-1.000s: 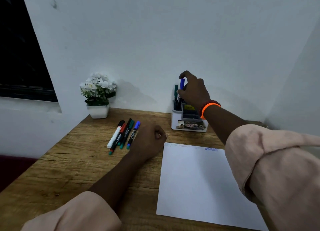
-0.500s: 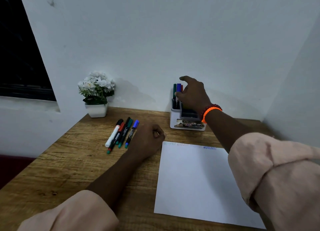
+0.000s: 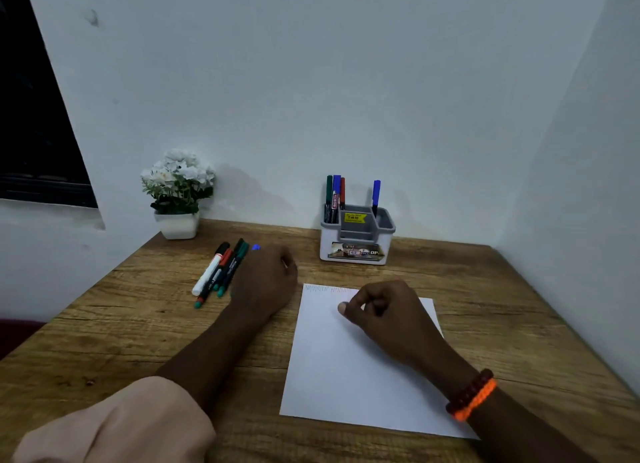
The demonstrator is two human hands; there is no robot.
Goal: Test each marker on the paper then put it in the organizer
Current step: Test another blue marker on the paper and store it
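A blue-capped marker is covered by the left hand – whether grasped cannot be told. The right hand is held clenched and empty over the paper, the organizer beyond it.

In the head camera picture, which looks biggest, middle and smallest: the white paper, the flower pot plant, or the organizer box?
Largest to smallest as they look:
1. paper, by far the biggest, though it also lies nearest the camera.
2. and 3. flower pot plant and organizer look about alike, so I won't rank them.

A white pot of white flowers stands at the rear left corner of the wooden bench, against the white wall. A dark window occupies the left wall.
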